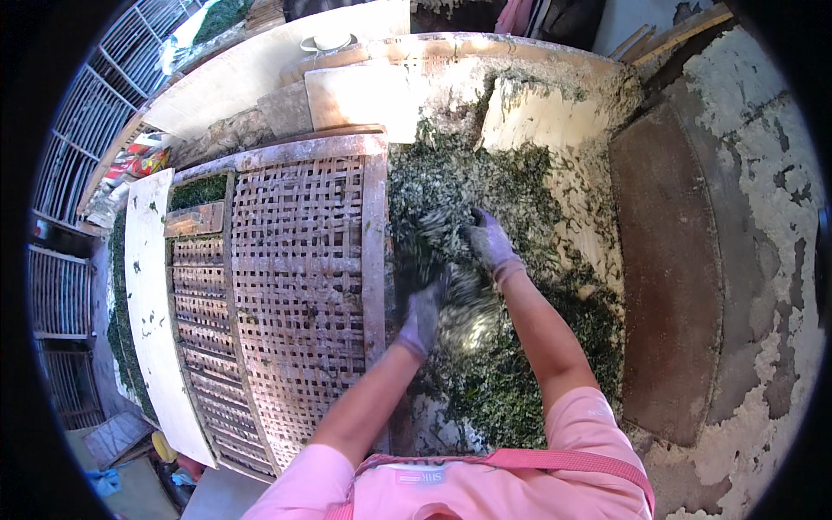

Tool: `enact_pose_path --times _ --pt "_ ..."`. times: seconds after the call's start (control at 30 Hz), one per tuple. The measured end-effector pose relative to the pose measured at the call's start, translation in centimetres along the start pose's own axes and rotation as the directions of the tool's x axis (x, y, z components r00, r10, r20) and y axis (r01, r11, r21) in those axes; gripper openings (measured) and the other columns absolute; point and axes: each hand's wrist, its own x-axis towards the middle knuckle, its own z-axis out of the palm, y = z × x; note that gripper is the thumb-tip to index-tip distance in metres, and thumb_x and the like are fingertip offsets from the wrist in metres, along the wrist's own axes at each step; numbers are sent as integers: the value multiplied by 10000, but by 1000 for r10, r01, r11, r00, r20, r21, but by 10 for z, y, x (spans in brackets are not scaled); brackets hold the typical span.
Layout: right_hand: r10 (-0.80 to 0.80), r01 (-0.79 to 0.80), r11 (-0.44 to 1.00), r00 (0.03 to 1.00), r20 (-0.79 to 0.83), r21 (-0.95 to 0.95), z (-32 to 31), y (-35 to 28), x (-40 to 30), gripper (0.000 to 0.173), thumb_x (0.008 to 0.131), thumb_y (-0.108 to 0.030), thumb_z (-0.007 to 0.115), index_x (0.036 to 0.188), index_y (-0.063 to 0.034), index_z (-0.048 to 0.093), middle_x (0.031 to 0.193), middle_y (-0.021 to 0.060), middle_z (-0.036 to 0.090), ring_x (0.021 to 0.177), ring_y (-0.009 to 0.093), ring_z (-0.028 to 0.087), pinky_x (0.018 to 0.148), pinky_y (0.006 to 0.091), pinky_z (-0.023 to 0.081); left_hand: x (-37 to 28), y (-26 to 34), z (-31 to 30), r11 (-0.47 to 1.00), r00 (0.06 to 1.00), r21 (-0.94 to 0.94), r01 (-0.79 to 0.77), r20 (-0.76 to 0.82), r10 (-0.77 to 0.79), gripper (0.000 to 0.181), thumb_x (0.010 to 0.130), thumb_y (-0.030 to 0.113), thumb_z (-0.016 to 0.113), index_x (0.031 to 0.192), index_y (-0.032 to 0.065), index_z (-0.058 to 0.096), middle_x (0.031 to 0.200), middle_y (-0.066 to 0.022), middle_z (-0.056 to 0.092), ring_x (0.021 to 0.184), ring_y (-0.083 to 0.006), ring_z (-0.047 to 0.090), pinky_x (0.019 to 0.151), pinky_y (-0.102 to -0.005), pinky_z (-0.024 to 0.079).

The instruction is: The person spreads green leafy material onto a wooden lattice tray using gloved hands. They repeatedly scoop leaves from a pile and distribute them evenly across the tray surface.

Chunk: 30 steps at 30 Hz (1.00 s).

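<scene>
Chopped green leaves point(500, 390) cover the surface before me, and many in the middle look pale, as if dusted with something whitish. My left hand point(422, 318), in a light glove with a dark palm side, is low among the leaves near the woven tray's edge. Motion blurs its fingers. Farther forward and to the right, my right hand point(491, 242) wears a similar glove, its fingertips in or just over the pale leaves. Blur and leaves hide whether either hand grips any. Left of the heap lies a wood-framed woven tray point(299, 260) with bits of leaf on it.
A white board point(156, 312) lies beyond the woven tray. Pale boards point(354, 94) and a round white vessel point(328, 41) are at the back. To the right, a brown panel point(669, 279) borders a peeling wall point(773, 214). Slatted racks point(65, 156) stand far left.
</scene>
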Motion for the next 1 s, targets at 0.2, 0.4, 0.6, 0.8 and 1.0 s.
enact_pose_path --times 0.2,0.4,0.6,0.8,1.0 --pt "-628 637 760 771 -106 132 -68 -36 -67 372 911 -77 517 1275 -7 487 1084 148 630 851 200 615 845 326 505 37 90 50 967 964 -105 234 157 -216 491 983 377 319 1247 12 512 1223 -123 580 1058 -267 596 920 -435 495" --pt "-30 187 883 938 -345 431 -79 6 -96 448 889 -205 614 1278 -8 506 1127 187 623 979 230 618 855 302 484 -6 42 -3 940 976 -283 190 155 -150 689 926 514 442 1437 77 289 1446 -109 379 1283 -293 425 1085 -456 334" --pt "99 -13 938 968 -231 347 29 47 -143 650 823 -112 640 1414 -85 370 1204 187 581 1021 265 598 882 333 480 -42 -4 -1 988 969 -15 -154 195 154 665 945 105 459 1498 154 91 1458 -151 339 1301 -263 403 1091 -366 303" --pt "20 78 885 979 -205 458 32 42 -117 688 856 -177 664 1421 -25 302 1244 162 560 1077 255 534 984 290 415 -40 -1 -10 973 952 -77 219 234 -196 425 986 227 396 1386 82 384 1319 -91 502 1172 -222 497 976 -357 440" --pt "-42 51 995 993 -113 84 -38 69 -157 772 822 -603 571 1384 -103 397 1211 148 599 1062 287 600 881 407 497 -131 -31 -45 936 975 324 138 123 -186 421 986 198 447 1386 75 400 1327 -45 485 1155 -175 490 947 -304 434"
